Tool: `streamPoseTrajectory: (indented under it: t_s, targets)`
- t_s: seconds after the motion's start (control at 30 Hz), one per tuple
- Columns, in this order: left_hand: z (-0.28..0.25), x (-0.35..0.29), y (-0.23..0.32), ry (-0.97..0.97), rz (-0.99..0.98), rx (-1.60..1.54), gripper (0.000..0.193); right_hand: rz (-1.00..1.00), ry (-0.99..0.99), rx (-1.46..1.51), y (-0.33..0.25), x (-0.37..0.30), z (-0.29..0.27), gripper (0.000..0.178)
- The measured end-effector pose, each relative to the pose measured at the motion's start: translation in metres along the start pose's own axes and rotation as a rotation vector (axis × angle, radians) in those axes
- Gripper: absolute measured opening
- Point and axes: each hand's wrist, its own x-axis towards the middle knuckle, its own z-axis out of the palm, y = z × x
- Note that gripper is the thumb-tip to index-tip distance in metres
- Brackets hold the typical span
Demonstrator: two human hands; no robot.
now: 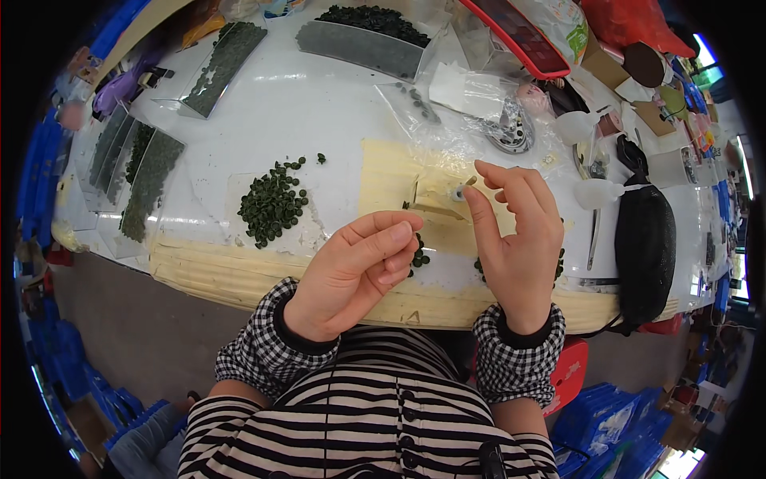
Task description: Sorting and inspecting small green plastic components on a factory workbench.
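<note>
My left hand (355, 267) is closed in a pinch above the table's front edge, its thumb pressed against the index finger. What it pinches, if anything, is too small to make out. To its right, my right hand (523, 231) has thumb and index finger curved and parted, with nothing clear between them. A small pale yellow block (439, 197) with a round bluish-white spot sits just beyond, between the two hands. Small dark green disc-like pieces (420, 259) lie beneath my hands, partly hidden. A larger heap of dark green pieces (271, 205) lies left of my left hand.
Clear trays of green pieces stand at the far left (219, 72), back (363, 52) and left (152, 184). A black pouch (645, 251), tweezers (594, 239) and a squeeze bottle (598, 193) lie right. A red-cased phone (523, 36) stands behind. Yellow tape covers the table edge (207, 271).
</note>
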Motion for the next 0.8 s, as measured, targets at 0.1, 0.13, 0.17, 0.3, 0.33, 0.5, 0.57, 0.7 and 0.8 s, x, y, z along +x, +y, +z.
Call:
streamPoseTrajectory:
  t_s: [0.1,0.13,0.17,0.3,0.33,0.5,0.57,0.7,0.8]
  targets:
    - [0.006,0.000,0.002,0.044,-0.023,-0.005,0.022,0.015,-0.014,0.044,0.002,0.000,0.001,0.016]
    - [0.007,-0.001,0.001,0.049,-0.016,0.003,0.023,0.012,-0.020,0.053,0.003,-0.001,0.001,0.016]
    - [0.008,-0.001,0.001,0.055,-0.009,0.010,0.023,0.010,-0.027,0.062,0.005,-0.002,0.002,0.016]
    - [0.001,-0.001,0.000,-0.034,-0.007,-0.040,0.025,0.012,0.007,0.043,0.000,0.000,0.000,0.015]
    - [-0.002,-0.001,-0.001,-0.056,-0.004,-0.047,0.025,0.002,0.008,0.041,-0.001,0.002,0.000,0.015]
    - [-0.003,-0.001,-0.002,-0.057,0.005,-0.023,0.025,-0.009,-0.043,0.026,-0.004,0.007,0.001,0.014]
    - [-0.001,-0.001,-0.002,-0.019,0.000,0.001,0.024,-0.019,-0.043,0.036,-0.002,0.006,0.002,0.014]
    - [0.000,-0.001,-0.002,-0.021,0.012,0.021,0.025,-0.054,0.075,0.095,-0.005,0.006,-0.006,0.013]
    - [-0.003,-0.002,-0.004,-0.037,0.017,0.049,0.025,-0.080,0.293,0.186,-0.024,0.004,-0.028,0.009]
